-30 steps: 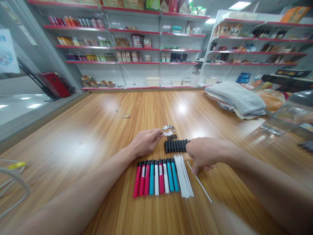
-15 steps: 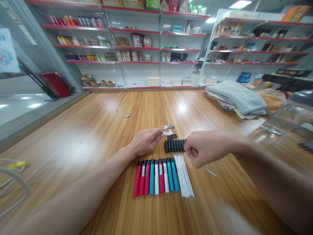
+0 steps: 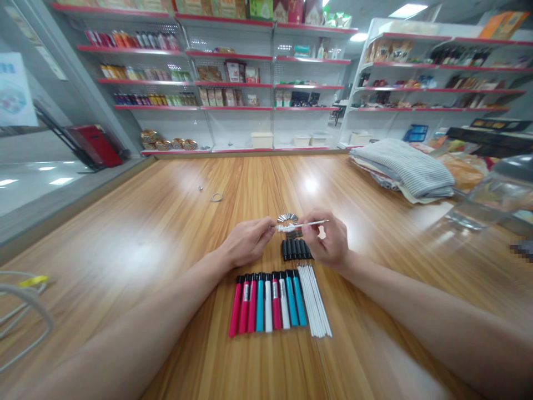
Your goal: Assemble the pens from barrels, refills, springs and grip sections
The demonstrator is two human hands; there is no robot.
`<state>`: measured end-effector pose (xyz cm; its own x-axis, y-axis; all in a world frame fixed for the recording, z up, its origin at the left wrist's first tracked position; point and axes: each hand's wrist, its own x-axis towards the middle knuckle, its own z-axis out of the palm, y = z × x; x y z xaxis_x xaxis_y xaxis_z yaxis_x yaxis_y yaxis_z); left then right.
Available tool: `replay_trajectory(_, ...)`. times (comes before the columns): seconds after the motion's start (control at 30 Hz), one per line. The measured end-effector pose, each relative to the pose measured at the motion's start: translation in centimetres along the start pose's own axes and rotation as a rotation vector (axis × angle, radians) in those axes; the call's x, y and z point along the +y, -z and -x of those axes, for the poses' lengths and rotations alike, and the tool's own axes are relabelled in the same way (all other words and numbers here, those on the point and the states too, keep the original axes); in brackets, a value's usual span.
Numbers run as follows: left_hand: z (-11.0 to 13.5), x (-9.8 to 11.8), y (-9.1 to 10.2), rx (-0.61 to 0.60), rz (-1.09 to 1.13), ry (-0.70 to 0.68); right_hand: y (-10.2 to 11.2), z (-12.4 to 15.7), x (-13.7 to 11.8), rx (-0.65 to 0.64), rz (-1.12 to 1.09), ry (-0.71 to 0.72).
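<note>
In the middle of the table, my left hand (image 3: pixel 249 241) is closed in a pinch beside some small white pieces (image 3: pixel 285 228); what sits between its fingertips is too small to make out. My right hand (image 3: pixel 328 239) grips a thin white pen refill (image 3: pixel 313 223), held nearly level, its left end close to my left fingertips. Behind the hands lies an arc of silver pieces (image 3: pixel 287 216). Black tubular pieces (image 3: pixel 295 249) stand in a row, partly covered by my right hand. Nearer me are red, blue and white pen barrels (image 3: pixel 268 305) and a row of white refills (image 3: pixel 315 303).
A metallic ring (image 3: pixel 216 197) and a tiny shiny piece (image 3: pixel 200 188) lie further back left. Folded striped cloth (image 3: pixel 410 164) and a clear water container (image 3: pixel 478 200) occupy the right. A pale cable (image 3: pixel 25 300) loops at the left edge. Stocked shelves (image 3: pixel 233 108) stand beyond the table.
My right hand has turned and moved up and left, bringing the refill from low over the table to level beside my left fingertips. My left hand has stayed almost still.
</note>
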<state>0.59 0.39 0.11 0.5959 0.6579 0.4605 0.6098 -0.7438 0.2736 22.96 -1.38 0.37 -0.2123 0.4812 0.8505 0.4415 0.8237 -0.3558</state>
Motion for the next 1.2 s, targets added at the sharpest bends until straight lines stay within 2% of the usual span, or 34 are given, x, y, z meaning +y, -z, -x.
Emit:
replay_trajectory(0.3,0.09,0.19,0.13,-0.009,0.043,-0.014,-0.28,0.05,-0.24,0.007,0.053,-0.101)
replay_trajectory(0.57,0.12,0.22,0.15,-0.03,0.068,0.004,-0.44,0.09,-0.39,-0.011,-0.01,-0.138)
replay_trajectory(0.97,0.15,0.06,-0.19,0.059,0.104,-0.014,-0.6,0.2,-0.38,-0.026,-0.055,-0.122)
replay_trajectory(1.2,0.12,0.05,-0.28,0.071,0.114,-0.084,-0.81,-0.07,-0.71,0.024,-0.102,-0.17)
